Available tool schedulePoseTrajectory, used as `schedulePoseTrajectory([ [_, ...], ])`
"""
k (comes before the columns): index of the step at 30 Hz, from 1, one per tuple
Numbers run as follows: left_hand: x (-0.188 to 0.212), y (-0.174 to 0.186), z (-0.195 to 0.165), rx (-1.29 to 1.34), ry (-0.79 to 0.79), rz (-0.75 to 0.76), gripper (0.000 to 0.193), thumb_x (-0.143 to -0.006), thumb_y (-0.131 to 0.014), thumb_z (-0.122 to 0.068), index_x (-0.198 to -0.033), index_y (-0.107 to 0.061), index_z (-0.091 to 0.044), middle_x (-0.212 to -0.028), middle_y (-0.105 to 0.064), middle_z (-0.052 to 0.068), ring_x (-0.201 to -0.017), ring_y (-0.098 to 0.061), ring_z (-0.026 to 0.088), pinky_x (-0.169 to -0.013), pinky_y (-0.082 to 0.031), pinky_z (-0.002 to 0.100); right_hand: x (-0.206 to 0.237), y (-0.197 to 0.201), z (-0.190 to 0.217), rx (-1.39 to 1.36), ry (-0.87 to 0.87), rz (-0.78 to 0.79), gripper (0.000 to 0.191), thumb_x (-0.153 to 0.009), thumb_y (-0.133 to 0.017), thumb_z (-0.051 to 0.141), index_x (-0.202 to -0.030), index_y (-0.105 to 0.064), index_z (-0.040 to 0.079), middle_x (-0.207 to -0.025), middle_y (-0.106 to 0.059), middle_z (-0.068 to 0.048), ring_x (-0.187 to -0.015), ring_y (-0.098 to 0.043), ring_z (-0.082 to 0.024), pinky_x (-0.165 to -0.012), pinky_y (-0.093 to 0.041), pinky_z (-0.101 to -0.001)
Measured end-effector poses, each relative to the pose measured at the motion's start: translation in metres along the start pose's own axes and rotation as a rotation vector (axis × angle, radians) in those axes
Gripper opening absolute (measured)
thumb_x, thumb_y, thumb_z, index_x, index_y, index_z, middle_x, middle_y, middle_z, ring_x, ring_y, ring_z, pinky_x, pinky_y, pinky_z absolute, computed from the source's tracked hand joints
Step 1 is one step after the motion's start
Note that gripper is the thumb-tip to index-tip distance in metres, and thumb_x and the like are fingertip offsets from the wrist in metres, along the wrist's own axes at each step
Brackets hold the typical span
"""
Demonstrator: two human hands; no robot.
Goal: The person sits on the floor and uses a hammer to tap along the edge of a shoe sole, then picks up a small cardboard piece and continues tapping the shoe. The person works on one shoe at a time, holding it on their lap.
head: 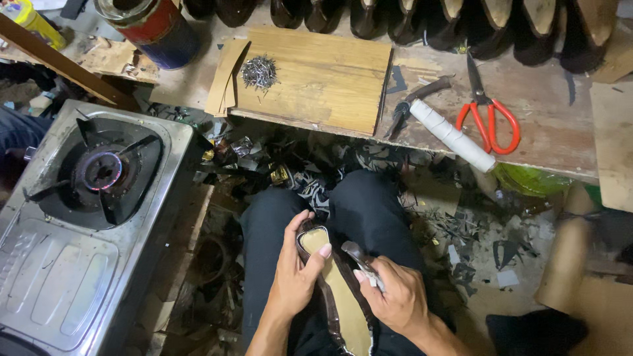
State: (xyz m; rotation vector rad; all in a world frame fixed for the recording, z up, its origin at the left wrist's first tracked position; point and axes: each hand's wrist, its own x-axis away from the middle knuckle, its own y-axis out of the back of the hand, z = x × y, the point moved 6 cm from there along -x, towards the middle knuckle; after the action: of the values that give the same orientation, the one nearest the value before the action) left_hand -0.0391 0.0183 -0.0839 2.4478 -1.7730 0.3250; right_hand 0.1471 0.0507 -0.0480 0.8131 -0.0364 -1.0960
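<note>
A shoe [336,293] lies sole-up across my lap, with a pale tan insole and dark brown leather folded around its edge. My left hand [293,270] grips the toe end, thumb pressed on the insole. My right hand [392,296] holds a small metal tool [364,264] whose tip touches the leather edge at the right side of the shoe. Both hands rest above my black trousers [369,204].
A lit gas stove [72,217] stands at the left. On the low bench [547,125] lie a wooden board [323,79] with a pile of nails [258,71], pliers [412,102], a white roll [452,135] and red-handled scissors [488,105]. Dark shoes [461,20] line the back. Scraps litter the floor.
</note>
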Motion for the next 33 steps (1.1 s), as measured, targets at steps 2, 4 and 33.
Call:
schedulePoseTrajectory([
  [2,0.0002,0.0003,-0.0015,-0.017,-0.004,-0.003,0.068,-0.088,-0.068,-0.017,-0.149,-0.039,-0.008,-0.121,-0.064,0.01,-0.109,-0.061,0.016,-0.098,-0.049,0.032,-0.0002,-0.0005,-0.0008,-0.007,-0.011,0.006,0.013,-0.082,-0.071,0.006,-0.09,-0.065,-0.002,-0.071,-0.065,-0.012,-0.057,-0.068,-0.029,-0.05,-0.052,-0.0377],
  [4,0.0005,0.0005,-0.0014,-0.027,0.001,-0.009,0.068,-0.087,-0.068,-0.017,-0.149,-0.04,-0.008,-0.123,-0.063,0.01,-0.11,-0.061,0.016,-0.099,-0.049,0.032,-0.0004,-0.0003,0.0,0.002,0.002,0.0,0.013,-0.082,-0.072,0.007,-0.09,-0.065,-0.001,-0.071,-0.065,-0.012,-0.057,-0.068,-0.029,-0.051,-0.052,-0.0378],
  [33,-0.0032,-0.0016,0.0056,0.013,-0.015,-0.005,0.07,-0.089,-0.067,-0.014,-0.151,-0.036,-0.005,-0.147,-0.051,0.011,-0.122,-0.057,0.018,-0.105,-0.045,0.034,-0.0033,0.0029,0.0026,-0.025,0.017,0.001,0.018,-0.087,-0.073,0.011,-0.099,-0.066,-0.001,-0.073,-0.065,-0.011,-0.058,-0.068,-0.029,-0.051,-0.052,-0.0382],
])
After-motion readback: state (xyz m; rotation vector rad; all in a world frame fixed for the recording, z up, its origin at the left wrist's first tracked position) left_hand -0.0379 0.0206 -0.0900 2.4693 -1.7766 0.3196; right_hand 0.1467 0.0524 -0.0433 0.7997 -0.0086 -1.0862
